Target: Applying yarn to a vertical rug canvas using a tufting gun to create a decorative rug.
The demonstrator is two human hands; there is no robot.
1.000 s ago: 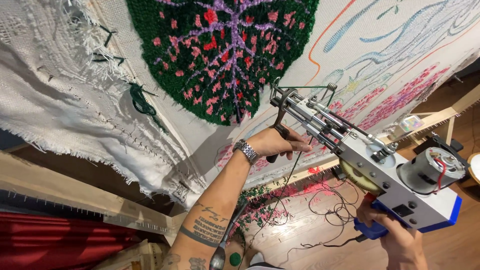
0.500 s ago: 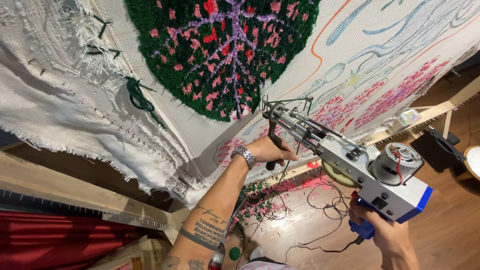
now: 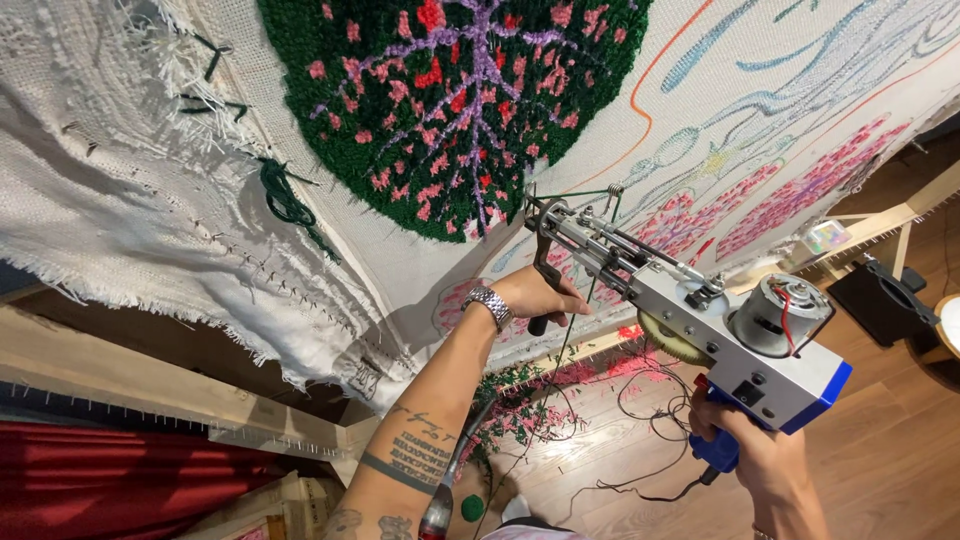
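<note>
A silver and blue tufting gun [image 3: 700,320] points its needle at the lower edge of a round green tufted patch [image 3: 450,100] with pink flecks and purple branching lines, on a stretched white cloth [image 3: 150,220]. My left hand [image 3: 535,295] grips the gun's black front handle, a metal watch on its wrist. My right hand [image 3: 755,460] is closed around the blue rear grip beneath the motor. Green yarn runs through the guide loops at the gun's tip.
Pink tufted shapes [image 3: 800,190] and blue and orange outlines fill the cloth to the right. A wooden frame bar [image 3: 120,380] runs at lower left. Yarn scraps and a black cable [image 3: 620,400] lie on the wooden floor.
The gun has moved left and up, so its tip now sits against the green patch's lower edge. Both hands kept their grips and travelled with it.
</note>
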